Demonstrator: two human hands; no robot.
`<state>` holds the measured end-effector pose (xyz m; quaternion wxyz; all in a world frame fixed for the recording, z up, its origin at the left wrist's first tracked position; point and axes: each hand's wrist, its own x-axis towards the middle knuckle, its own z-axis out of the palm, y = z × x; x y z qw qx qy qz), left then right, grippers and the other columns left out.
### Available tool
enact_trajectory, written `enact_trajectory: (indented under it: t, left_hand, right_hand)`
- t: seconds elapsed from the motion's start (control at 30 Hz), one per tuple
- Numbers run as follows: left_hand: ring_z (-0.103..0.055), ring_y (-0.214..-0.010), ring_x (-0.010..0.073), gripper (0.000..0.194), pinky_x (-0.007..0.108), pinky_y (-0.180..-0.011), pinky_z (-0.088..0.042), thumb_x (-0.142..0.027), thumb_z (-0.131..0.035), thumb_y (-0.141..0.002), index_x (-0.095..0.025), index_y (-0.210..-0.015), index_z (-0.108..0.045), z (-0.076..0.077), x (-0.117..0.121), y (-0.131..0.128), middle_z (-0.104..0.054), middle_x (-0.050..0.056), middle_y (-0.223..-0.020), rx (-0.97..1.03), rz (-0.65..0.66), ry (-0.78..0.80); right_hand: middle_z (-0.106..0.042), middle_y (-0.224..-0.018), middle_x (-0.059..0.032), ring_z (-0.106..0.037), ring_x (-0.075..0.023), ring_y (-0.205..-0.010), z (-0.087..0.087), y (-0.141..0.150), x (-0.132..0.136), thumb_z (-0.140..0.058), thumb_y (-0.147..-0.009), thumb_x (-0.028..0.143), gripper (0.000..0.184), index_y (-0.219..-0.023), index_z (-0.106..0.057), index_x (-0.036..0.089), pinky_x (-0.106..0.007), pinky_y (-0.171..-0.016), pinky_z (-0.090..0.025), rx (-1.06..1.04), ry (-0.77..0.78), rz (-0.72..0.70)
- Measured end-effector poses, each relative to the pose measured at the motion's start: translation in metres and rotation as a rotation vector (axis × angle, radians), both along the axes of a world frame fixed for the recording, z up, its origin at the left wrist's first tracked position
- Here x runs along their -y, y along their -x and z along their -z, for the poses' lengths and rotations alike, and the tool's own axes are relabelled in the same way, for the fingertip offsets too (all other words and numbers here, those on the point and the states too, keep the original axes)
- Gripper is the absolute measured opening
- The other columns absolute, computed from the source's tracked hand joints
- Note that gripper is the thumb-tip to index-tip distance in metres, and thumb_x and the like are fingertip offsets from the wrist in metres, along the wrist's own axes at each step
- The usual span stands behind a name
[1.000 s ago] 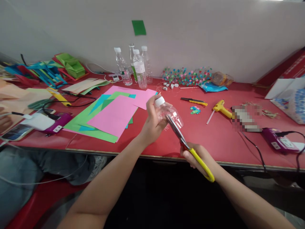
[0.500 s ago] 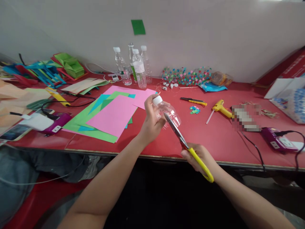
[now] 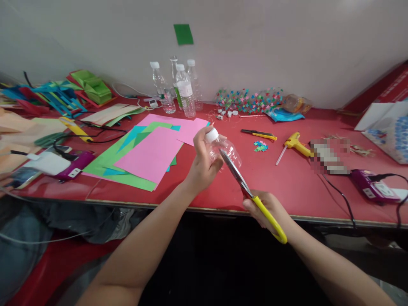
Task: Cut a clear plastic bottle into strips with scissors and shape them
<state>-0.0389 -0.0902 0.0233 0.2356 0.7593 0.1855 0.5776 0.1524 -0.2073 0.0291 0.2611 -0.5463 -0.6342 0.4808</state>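
The left hand grips a clear plastic bottle piece near its white cap, above the red worktop. The right hand grasps yellow-handled scissors, blades against the plastic. Behind, a standing bottle wears a label too small to read; lettering on the red panel is blurred.

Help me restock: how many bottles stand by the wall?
4: left bottle, front bottle, back bottle between those two, right bottle. More might be hidden behind.
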Motion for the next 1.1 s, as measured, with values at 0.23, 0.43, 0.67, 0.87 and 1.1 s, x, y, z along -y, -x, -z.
enact_trajectory:
  t: [0.23, 0.43, 0.67, 0.87, 1.1]
  left_hand:
    - [-0.059, -0.107, 0.0225, 0.065, 0.050, -0.098, -0.050, -0.050, -0.051, -0.092, -0.028, -0.144, -0.018, 0.003, -0.004, 0.004, -0.050, 0.015, -0.124, -0.044, -0.133, -0.095]
    - [-0.057, -0.112, 0.0246, 0.063, 0.052, -0.099, -0.049, -0.047, -0.050, -0.094, -0.025, -0.145, -0.020, 0.002, -0.003, 0.007, -0.050, 0.016, -0.126, -0.128, -0.174, -0.162]
    - [-0.055, -0.117, 0.0265, 0.064, 0.054, -0.101, -0.048, -0.044, -0.049, -0.094, -0.026, -0.146, -0.017, 0.006, -0.007, 0.009, -0.046, 0.018, -0.134, -0.150, -0.220, -0.191]
    - [-0.056, -0.116, 0.0255, 0.062, 0.052, -0.101, -0.048, -0.040, -0.049, -0.095, -0.025, -0.146, -0.018, 0.004, -0.009, 0.012, -0.049, 0.017, -0.132, -0.190, -0.243, -0.252]
    - [-0.052, -0.123, 0.0261, 0.062, 0.053, -0.104, -0.047, -0.031, -0.050, -0.094, -0.025, -0.147, -0.018, 0.006, -0.007, 0.014, -0.047, 0.017, -0.137, -0.246, -0.262, -0.258]
  right_hand:
    - [-0.034, -0.046, 0.0081, -0.033, -0.0068, -0.037, -0.004, -0.002, 0.000, -0.052, -0.082, 0.067, 0.050, -0.063, -0.036, 0.023, -0.023, -0.040, -0.024, -0.014, 0.055, -0.012]
    - [-0.037, -0.046, 0.0082, -0.038, -0.0077, -0.039, -0.007, -0.006, -0.004, -0.048, -0.082, 0.068, 0.049, -0.066, -0.041, 0.022, -0.023, -0.042, -0.029, 0.007, 0.049, -0.039]
    - [-0.034, -0.044, 0.0094, -0.034, -0.0068, -0.034, -0.006, -0.004, -0.003, -0.050, -0.081, 0.066, 0.047, -0.066, -0.040, 0.023, -0.022, -0.038, -0.025, 0.014, 0.151, 0.004]
    - [-0.034, -0.044, 0.0087, -0.032, -0.0060, -0.036, -0.008, -0.005, -0.003, -0.054, -0.079, 0.068, 0.051, -0.062, -0.037, 0.023, -0.022, -0.039, -0.023, 0.003, 0.102, 0.000]
    - [-0.035, -0.044, 0.0094, -0.035, -0.0075, -0.035, -0.006, -0.006, -0.004, -0.049, -0.080, 0.068, 0.048, -0.068, -0.044, 0.022, -0.022, -0.039, -0.027, -0.020, 0.116, -0.005]
